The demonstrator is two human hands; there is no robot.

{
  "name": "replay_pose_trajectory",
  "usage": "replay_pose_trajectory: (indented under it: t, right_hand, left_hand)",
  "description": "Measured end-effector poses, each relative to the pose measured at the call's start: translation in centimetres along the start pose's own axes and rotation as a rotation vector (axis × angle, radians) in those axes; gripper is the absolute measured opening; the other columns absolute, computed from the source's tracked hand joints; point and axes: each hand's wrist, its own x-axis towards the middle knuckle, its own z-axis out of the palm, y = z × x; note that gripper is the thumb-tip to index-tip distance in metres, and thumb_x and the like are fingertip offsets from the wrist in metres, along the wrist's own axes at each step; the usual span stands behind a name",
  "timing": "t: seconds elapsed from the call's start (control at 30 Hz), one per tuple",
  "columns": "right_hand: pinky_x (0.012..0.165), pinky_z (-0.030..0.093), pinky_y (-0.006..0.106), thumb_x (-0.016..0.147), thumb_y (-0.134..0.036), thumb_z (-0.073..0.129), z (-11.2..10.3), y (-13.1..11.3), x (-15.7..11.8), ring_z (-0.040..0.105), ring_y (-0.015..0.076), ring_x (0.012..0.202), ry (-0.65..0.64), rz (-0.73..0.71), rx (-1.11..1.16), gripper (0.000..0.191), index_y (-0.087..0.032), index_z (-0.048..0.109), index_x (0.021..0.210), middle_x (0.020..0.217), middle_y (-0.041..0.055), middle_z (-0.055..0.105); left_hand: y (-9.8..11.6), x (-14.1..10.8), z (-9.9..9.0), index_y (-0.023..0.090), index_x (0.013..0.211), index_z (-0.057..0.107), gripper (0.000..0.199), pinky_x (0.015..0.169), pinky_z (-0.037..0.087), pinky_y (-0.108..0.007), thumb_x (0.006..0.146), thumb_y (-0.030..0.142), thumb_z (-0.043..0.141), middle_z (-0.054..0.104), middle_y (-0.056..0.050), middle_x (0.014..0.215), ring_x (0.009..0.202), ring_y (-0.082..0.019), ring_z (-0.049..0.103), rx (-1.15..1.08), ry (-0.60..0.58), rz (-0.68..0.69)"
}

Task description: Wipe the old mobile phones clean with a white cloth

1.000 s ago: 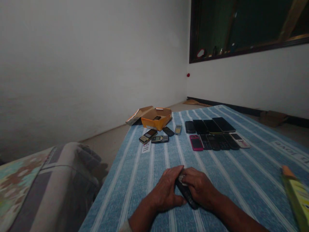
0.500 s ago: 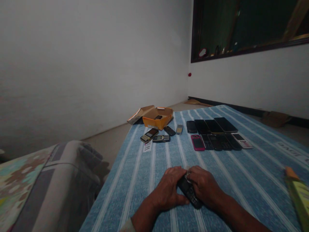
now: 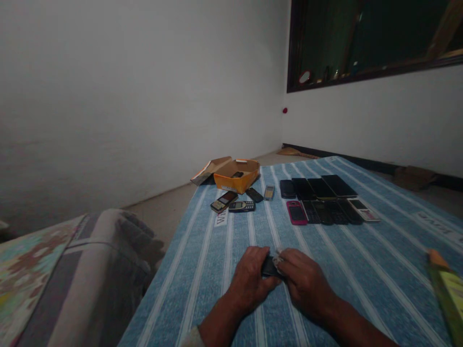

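A dark mobile phone [image 3: 269, 267] lies between my two hands, low over the striped cloth, and is partly hidden by them. My left hand [image 3: 248, 277] is closed on its left side, thumb along the near edge. A small crumpled pale cloth [image 3: 278, 260] is pinched in the fingers of my right hand [image 3: 306, 278] and presses on the phone's face. Ahead to the right are two rows of phones, among them a pink phone [image 3: 296, 213] and a white phone [image 3: 363, 210]. Several keypad phones, one a dark blue phone [image 3: 241, 206], lie loosely ahead to the left.
An open orange cardboard box [image 3: 233, 184] with a phone inside stands at the far left of the blue striped cloth [image 3: 202, 270]. A green and yellow object with an orange tip [image 3: 443, 284] is at the right edge. Grey fabric [image 3: 104, 270] bulges at left.
The phone has been turned between my hands, from slanting lengthwise toward me to lying more crosswise. My right hand has shifted slightly, and the pale cloth shows more.
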Motion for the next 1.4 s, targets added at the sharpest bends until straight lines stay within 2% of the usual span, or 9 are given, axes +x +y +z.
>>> replay_pose_trajectory:
  t: [0.1, 0.27, 0.43, 0.7, 0.93, 1.07, 1.17, 1.4]
  right_hand:
    - [0.076, 0.046, 0.034, 0.09, -0.005, 0.045, 0.8, -0.7, -0.3, 0.056, 0.0218, 0.086, -0.031, -0.059, -0.017, 0.021, -0.014, 0.063, 0.087, 0.086, 0.0093, 0.063]
    - [0.07, 0.043, 0.033, 0.084, -0.001, 0.048, 0.7, 0.0, -0.5, 0.055, 0.0213, 0.079, -0.066, 0.01, -0.099, 0.02, -0.016, 0.063, 0.083, 0.081, 0.0067, 0.062]
    - [0.067, 0.042, 0.033, 0.081, 0.001, 0.046, 0.5, 0.6, -0.7, 0.054, 0.0215, 0.076, 0.021, 0.046, -0.205, 0.024, -0.016, 0.063, 0.08, 0.077, 0.0072, 0.061]
    - [0.088, 0.047, 0.039, 0.087, -0.003, 0.044, 2.0, -1.0, -1.1, 0.059, 0.0256, 0.101, 0.029, -0.074, -0.156, 0.024, -0.012, 0.065, 0.096, 0.099, 0.0132, 0.068]
    - [0.082, 0.05, 0.038, 0.079, 0.001, 0.047, 1.1, 0.8, -1.2, 0.062, 0.0254, 0.093, 0.037, 0.048, -0.261, 0.028, -0.014, 0.066, 0.092, 0.091, 0.0101, 0.069]
    - [0.088, 0.049, 0.041, 0.083, -0.001, 0.045, 1.5, 0.2, -1.4, 0.06, 0.0275, 0.105, 0.022, -0.012, -0.231, 0.028, -0.013, 0.065, 0.1, 0.101, 0.0125, 0.069]
    - [0.094, 0.047, 0.043, 0.085, -0.003, 0.045, 1.8, -0.4, -1.5, 0.06, 0.0269, 0.106, -0.026, -0.043, -0.183, 0.025, -0.013, 0.064, 0.098, 0.104, 0.0125, 0.068]
    - [0.084, 0.05, 0.039, 0.081, 0.0, 0.048, 1.3, 1.0, -1.2, 0.062, 0.0269, 0.099, 0.003, 0.038, -0.221, 0.028, -0.013, 0.065, 0.1, 0.099, 0.0107, 0.07]
  left_hand:
    - [0.2, 0.0, 0.1, 0.015, 0.11, 0.055, 0.038, 0.079, 0.051, -0.04, 0.076, 0.022, 0.07, 0.063, -0.008, 0.095, 0.088, -0.024, 0.056, 0.02, 0.018, 0.006]
    - [0.3, -0.2, -0.3, 0.015, 0.112, 0.053, 0.038, 0.08, 0.051, -0.043, 0.078, 0.025, 0.069, 0.062, -0.009, 0.098, 0.09, -0.025, 0.056, 0.009, -0.009, 0.011]
    - [-0.1, -0.6, -0.3, 0.015, 0.117, 0.051, 0.043, 0.085, 0.051, -0.045, 0.078, 0.022, 0.067, 0.061, -0.011, 0.105, 0.096, -0.026, 0.055, -0.004, -0.017, 0.043]
    - [0.3, -0.4, 0.0, 0.015, 0.107, 0.054, 0.027, 0.079, 0.052, -0.041, 0.083, 0.024, 0.063, 0.063, -0.008, 0.094, 0.086, -0.023, 0.056, 0.014, 0.032, 0.07]
    - [0.0, -0.6, 0.8, 0.015, 0.11, 0.054, 0.04, 0.076, 0.053, -0.041, 0.074, 0.019, 0.07, 0.064, -0.008, 0.094, 0.087, -0.024, 0.057, 0.107, 0.109, 0.02]
    - [0.3, -0.5, 0.8, 0.016, 0.106, 0.055, 0.033, 0.075, 0.053, -0.041, 0.076, 0.02, 0.069, 0.064, -0.008, 0.091, 0.084, -0.024, 0.057, 0.12, 0.113, 0.016]
    - [0.5, -0.5, 0.7, 0.016, 0.104, 0.055, 0.027, 0.076, 0.053, -0.041, 0.08, 0.022, 0.066, 0.064, -0.008, 0.09, 0.084, -0.024, 0.057, 0.104, 0.1, 0.023]
    - [0.6, -0.6, 0.6, 0.017, 0.108, 0.054, 0.032, 0.077, 0.052, -0.042, 0.078, 0.021, 0.066, 0.063, -0.008, 0.095, 0.089, -0.025, 0.056, 0.103, 0.059, -0.019]
